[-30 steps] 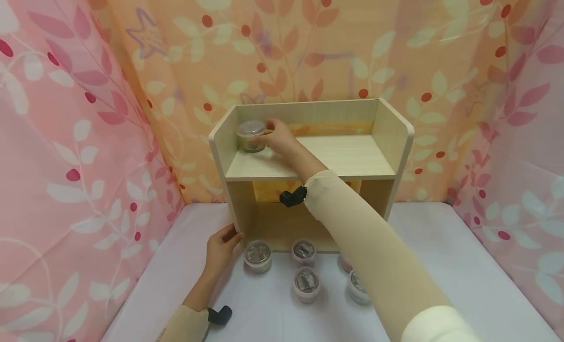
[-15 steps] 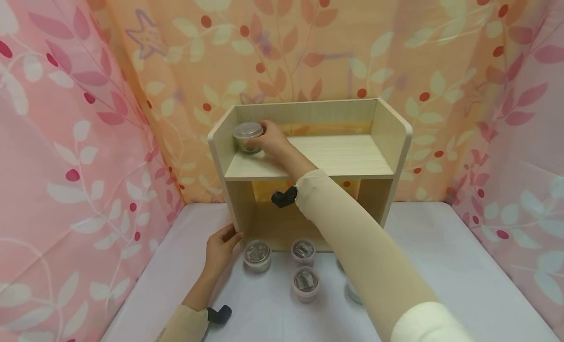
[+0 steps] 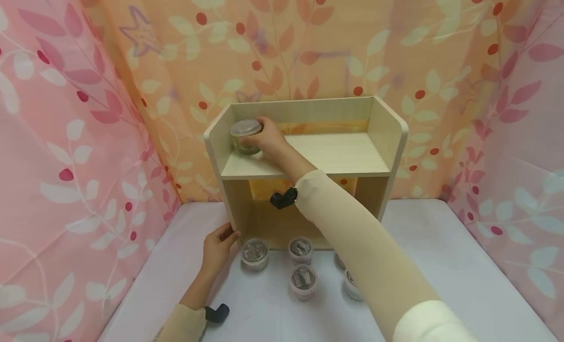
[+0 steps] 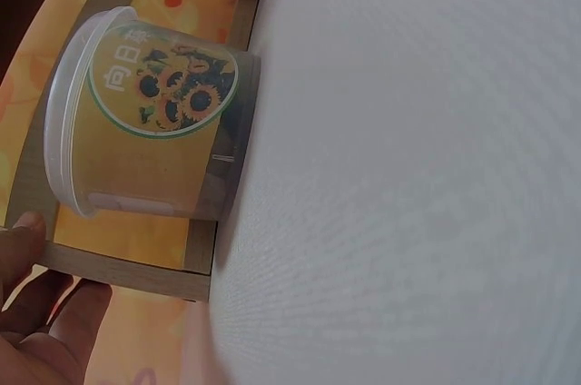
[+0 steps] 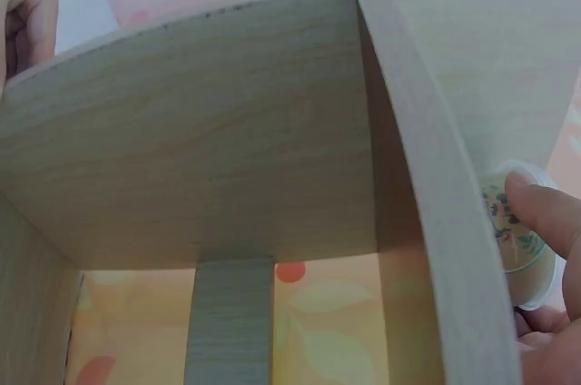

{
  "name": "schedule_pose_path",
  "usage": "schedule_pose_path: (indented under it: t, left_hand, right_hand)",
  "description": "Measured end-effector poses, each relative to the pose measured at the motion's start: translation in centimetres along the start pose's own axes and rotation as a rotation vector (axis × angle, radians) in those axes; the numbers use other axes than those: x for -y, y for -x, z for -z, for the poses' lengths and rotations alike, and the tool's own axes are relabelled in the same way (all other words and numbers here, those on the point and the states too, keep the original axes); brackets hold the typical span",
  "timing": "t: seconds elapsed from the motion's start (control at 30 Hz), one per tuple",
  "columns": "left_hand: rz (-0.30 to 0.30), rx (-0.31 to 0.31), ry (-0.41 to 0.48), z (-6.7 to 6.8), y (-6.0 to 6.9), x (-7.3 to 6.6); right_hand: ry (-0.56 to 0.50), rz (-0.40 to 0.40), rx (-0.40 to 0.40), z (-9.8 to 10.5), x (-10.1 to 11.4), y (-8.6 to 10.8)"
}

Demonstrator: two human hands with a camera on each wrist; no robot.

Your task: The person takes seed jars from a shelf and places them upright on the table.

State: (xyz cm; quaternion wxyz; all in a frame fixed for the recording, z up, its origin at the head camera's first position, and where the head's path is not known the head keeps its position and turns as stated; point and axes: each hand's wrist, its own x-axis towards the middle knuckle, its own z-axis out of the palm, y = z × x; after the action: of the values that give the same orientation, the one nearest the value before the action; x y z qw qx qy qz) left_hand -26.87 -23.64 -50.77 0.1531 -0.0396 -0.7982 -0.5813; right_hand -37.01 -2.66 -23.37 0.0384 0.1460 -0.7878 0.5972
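My right hand [image 3: 270, 138] holds a clear plastic tub [image 3: 245, 130] with a lid by its side. That tub is at the left end of the upper shelf of a small wooden shelf unit [image 3: 339, 153], near the side panel. In the right wrist view, the thumb [image 5: 545, 212] lies across its printed label. My left hand [image 3: 216, 249] pinches the lower front edge of the unit's left panel [image 4: 127, 271] between thumb and fingers. Beside it on the table stands another lidded tub [image 3: 254, 256], whose sunflower label [image 4: 172, 94] shows in the left wrist view.
Two pinkish tubs [image 3: 303, 282] stand one behind the other before the unit's middle. Two more tubs [image 3: 352, 288] are partly hidden under my right forearm. The white-covered table [image 3: 440, 263] is enclosed by floral curtains [image 3: 308, 48].
My right hand has moved slightly left with the tub, closer to the left panel. The left hand keeps its hold on the panel. The head view has shifted a little.
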Motion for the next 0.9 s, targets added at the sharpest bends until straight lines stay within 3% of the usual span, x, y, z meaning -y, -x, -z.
schedule_pose_path:
  t: [0.17, 0.5, 0.9]
  left_hand:
    - [-0.004, 0.0, 0.006, 0.0, 0.0, -0.1]
    - [-0.001, 0.01, 0.021, -0.2, 0.2, 0.3]
    - [0.006, 0.001, -0.004, 0.0, 0.1, -0.3]
  right_hand:
    - [-0.033, 0.001, -0.008, 0.4, 0.4, 1.6]
    - [-0.106, 0.101, 0.014, 1.7, 0.4, 6.9]
    - [-0.169, 0.078, 0.076, 2.3, -0.3, 13.1]
